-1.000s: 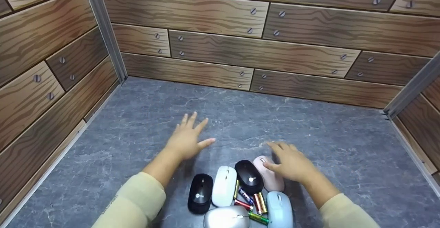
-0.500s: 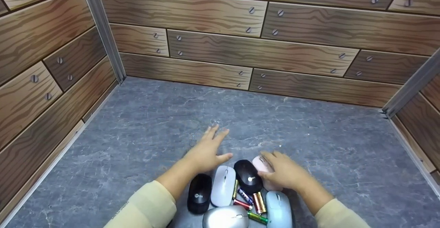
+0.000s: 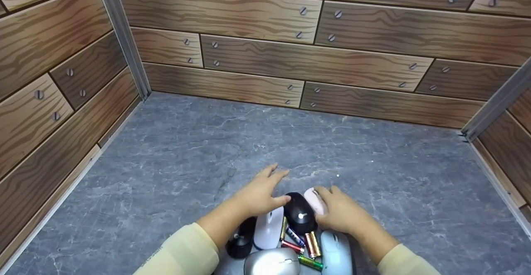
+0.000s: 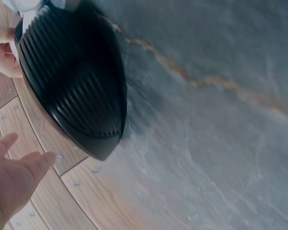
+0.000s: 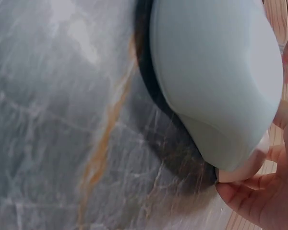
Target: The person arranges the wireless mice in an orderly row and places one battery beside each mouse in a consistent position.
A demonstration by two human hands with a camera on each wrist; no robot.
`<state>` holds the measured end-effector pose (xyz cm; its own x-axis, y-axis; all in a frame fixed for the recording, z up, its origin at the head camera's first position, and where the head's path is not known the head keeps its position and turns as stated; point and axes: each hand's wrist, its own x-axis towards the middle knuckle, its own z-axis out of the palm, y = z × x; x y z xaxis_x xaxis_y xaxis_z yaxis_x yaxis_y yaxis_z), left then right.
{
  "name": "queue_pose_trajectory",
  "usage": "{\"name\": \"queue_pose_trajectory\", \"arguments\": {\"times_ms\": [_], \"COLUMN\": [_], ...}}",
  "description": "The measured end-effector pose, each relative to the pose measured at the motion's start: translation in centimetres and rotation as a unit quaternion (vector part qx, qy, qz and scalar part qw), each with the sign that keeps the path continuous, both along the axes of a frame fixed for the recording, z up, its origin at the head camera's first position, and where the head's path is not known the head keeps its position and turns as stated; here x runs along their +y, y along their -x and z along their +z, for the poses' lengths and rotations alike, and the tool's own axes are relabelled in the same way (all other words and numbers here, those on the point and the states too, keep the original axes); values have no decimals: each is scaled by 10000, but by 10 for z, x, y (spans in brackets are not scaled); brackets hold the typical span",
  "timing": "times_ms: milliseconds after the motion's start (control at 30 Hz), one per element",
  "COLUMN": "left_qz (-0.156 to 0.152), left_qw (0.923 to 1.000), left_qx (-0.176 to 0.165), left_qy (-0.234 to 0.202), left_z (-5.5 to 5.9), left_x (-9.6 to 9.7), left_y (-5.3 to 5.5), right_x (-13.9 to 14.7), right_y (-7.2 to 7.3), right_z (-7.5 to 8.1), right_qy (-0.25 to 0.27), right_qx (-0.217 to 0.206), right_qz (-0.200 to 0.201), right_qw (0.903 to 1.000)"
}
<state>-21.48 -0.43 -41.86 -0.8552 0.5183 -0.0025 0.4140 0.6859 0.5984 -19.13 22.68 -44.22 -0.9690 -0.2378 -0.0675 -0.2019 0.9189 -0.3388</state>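
My right hand [image 3: 342,212] grips a pink computer mouse [image 3: 314,198], thumb on its near left side and fingers over its front. In the right wrist view those fingers curl round the pink mouse's edge, behind the large light blue mouse [image 5: 216,81]. My left hand [image 3: 261,194] is spread above the front end of a white mouse [image 3: 269,233], its thumb reaching a black mouse [image 3: 299,212] beside the pink one. Another black mouse [image 3: 240,244] lies partly hidden under my left forearm. The left wrist view shows the ribbed side of a black mouse [image 4: 72,81] close up.
Several loose batteries [image 3: 313,244] lie between the mice. At the near edge of the view sits a silver mouse [image 3: 271,262]. The grey marbled tabletop [image 3: 207,134] is enclosed by wood-patterned walls [image 3: 257,55] on the left, back and right.
My right hand has come down onto the pink mouse and now grips it. My left hand has moved right and nearer, from the bare tabletop to over the white mouse.
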Motion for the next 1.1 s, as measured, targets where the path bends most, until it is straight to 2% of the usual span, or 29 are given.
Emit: {"name": "queue_pose_trajectory", "arguments": {"times_ms": [300, 533, 800, 1100], "left_qz": [58, 63, 149, 107], "left_qw": [9999, 9998, 9992, 9954], "left_qx": [-129, -127, -105, 188], "left_qy": [78, 113, 358, 929], "left_z": [3, 10, 21, 30], "left_x": [4, 6, 12, 22], "left_y": [2, 13, 31, 61], "right_x": [-3, 1, 14, 37], "right_y": [4, 13, 44, 79], "right_z": [-1, 11, 28, 37], "right_qy": [-170, -292, -207, 143], "right_qx": [-82, 129, 232, -10], "right_qz": [-155, -190, -250, -746], "right_qw": [9997, 9993, 9992, 9971]}}
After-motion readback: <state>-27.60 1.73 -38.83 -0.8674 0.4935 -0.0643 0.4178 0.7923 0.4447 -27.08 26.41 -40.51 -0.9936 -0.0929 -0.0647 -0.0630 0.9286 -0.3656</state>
